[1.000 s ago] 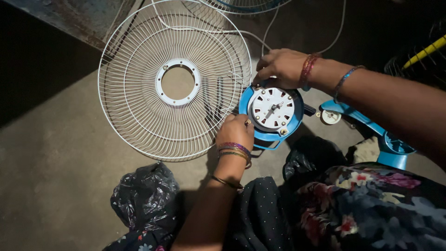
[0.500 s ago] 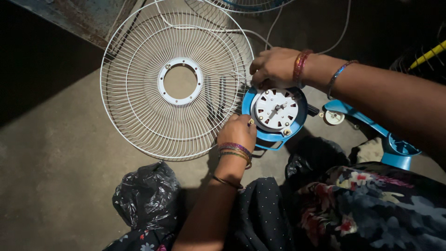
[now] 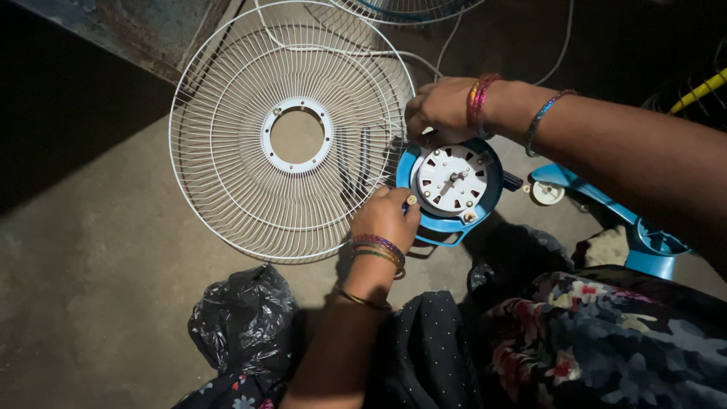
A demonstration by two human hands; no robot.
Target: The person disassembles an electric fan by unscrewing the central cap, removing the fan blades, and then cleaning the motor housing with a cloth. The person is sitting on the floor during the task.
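Observation:
A white fan motor [image 3: 453, 180] with a short shaft sits in a round blue housing [image 3: 443, 225] on the concrete floor. My right hand [image 3: 435, 112] rests curled on the housing's upper left rim and grips it. My left hand [image 3: 386, 218] is at the lower left rim and pinches a small brass-coloured part beside the motor. Just left of the motor lies a white wire fan guard [image 3: 291, 132] with a round centre ring. Both wrists wear coloured bangles.
A blue fan stand [image 3: 632, 231] stretches to the right of the motor, with a small white knob [image 3: 547, 192] near it. A crumpled black plastic bag [image 3: 238, 318] lies at bottom left. White cords and another guard [image 3: 409, 7] sit at the top. My patterned clothing fills the lower right.
The view has shifted a little, so guard and motor sit slightly further right. My right hand has slid from the housing's upper right to its upper left rim. My left hand stays by the lower left rim.

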